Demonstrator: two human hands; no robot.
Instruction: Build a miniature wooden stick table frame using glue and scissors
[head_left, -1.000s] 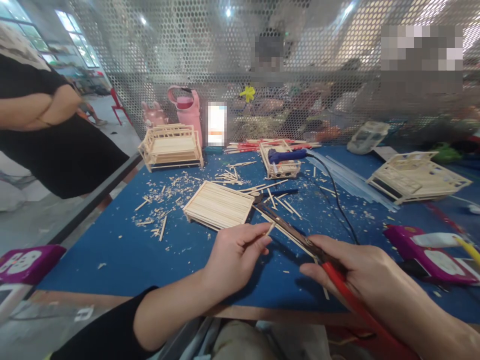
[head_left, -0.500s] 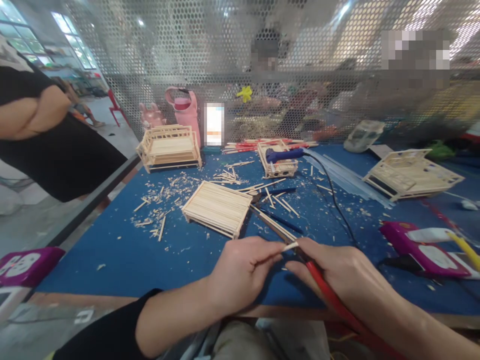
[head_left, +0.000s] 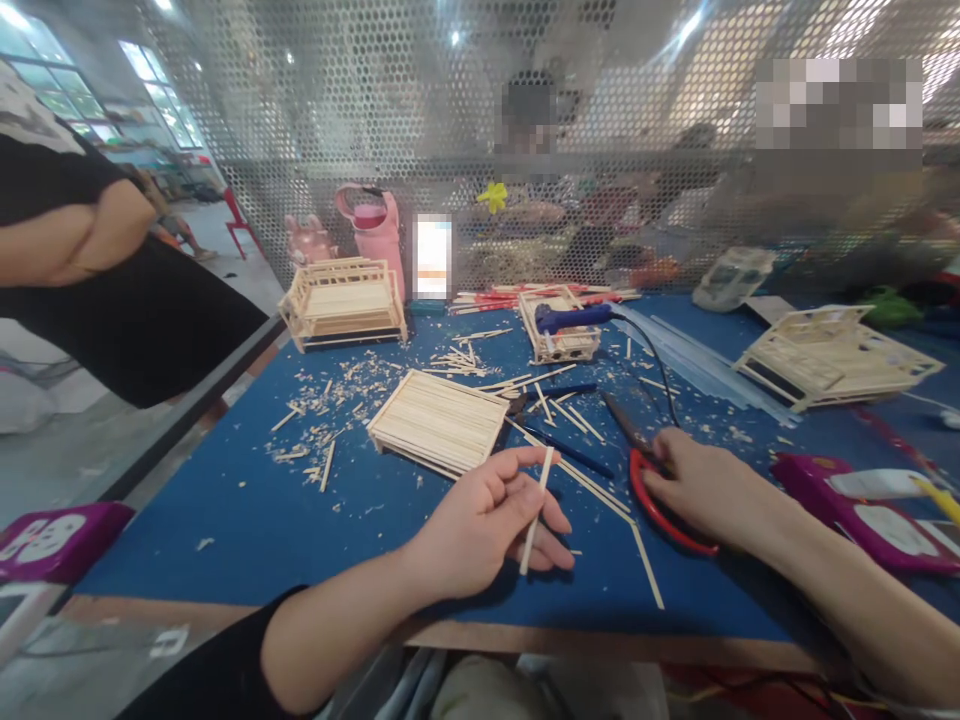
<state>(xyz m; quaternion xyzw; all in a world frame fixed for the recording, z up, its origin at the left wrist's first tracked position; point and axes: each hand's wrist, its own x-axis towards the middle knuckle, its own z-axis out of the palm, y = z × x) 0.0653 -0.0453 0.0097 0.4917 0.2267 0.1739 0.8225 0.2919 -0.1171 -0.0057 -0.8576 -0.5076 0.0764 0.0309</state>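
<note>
The thin wooden stick [head_left: 535,512] is pale, straight and bare, about as slim as a skewer. It stands nearly upright with a slight tilt, pinched between the thumb and fingers of the left hand [head_left: 480,525]; its upper end rises clear above the fingertips and its lower end crosses the curled fingers, off the table. The red-handled cutters [head_left: 643,497] lie flat on the blue tabletop under the right hand [head_left: 705,490]; the red handles curve out in a loop just left of that hand, whose fingers close over them; the dark blades point away from the hand, and whether they are open is unclear.
</note>
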